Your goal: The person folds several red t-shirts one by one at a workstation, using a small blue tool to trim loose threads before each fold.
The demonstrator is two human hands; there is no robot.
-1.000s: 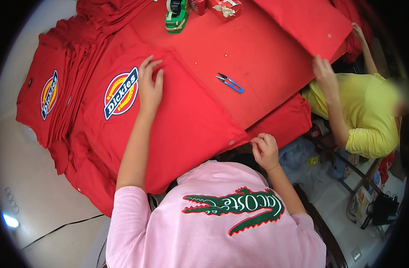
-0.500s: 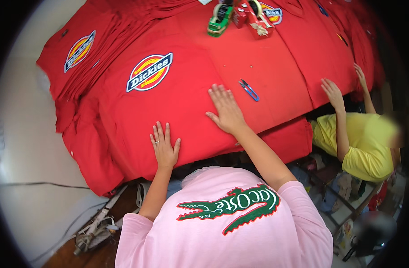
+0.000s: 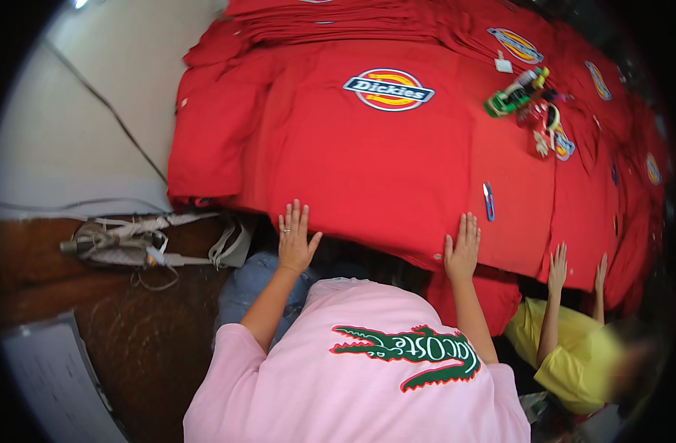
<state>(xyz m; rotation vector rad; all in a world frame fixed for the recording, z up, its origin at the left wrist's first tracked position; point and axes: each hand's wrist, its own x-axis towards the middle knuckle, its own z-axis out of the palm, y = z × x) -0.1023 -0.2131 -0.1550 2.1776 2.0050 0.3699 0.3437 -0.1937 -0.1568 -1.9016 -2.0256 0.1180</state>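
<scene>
A red T-shirt (image 3: 367,170) lies spread on the red work surface (image 3: 519,244), its oval printed emblem (image 3: 389,90) facing up toward the far side. At its near edge on the left rests my left hand (image 3: 296,244), open, palm down, a ring on one finger. My right hand (image 3: 462,247) is flat on the near right corner of the shirt, fingers stretched out. Neither hand grips anything. Just beyond my right hand, on the surface beside the shirt, is a pair of blue-handled thread snips (image 3: 488,202).
A green tape dispenser (image 3: 505,103) and a red tape dispenser (image 3: 542,133) stand at the far right. Piled red shirts (image 3: 338,31) line the back. To my right, a person in yellow has hands (image 3: 558,269) at the table edge. Bundled cables (image 3: 124,240) lie at left.
My view has turned, so the table sits differently. My right hand has drawn back from the middle of the shirt to its near right corner. The shirt now lies straight before me.
</scene>
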